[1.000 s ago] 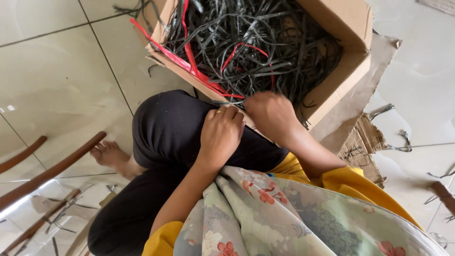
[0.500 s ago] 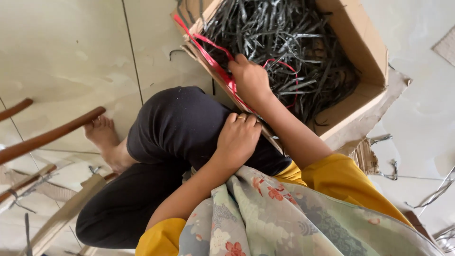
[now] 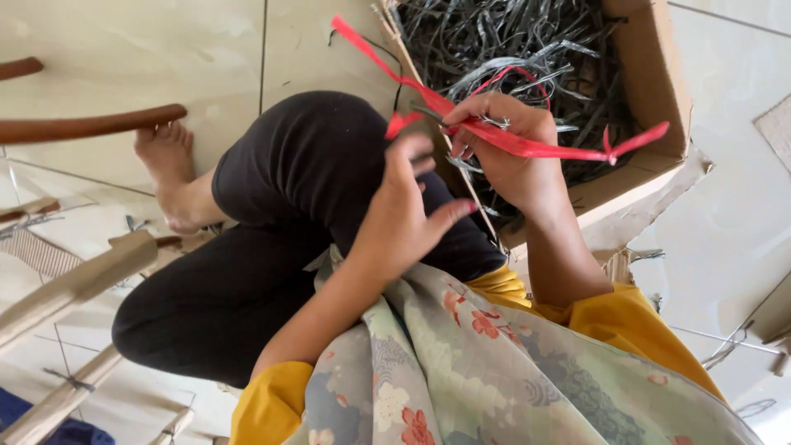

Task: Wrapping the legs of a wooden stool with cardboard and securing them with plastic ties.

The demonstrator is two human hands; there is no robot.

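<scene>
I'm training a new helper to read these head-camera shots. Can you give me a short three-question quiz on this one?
1. True or false: the right hand grips a red strip.
2. What holds the dark strips? A) cardboard box B) metal bucket C) cloth bag
3. Fill in: the left hand is over the person's black-clad ____.

Key: 1 true. 2 A, the cardboard box. 3 knee.
</scene>
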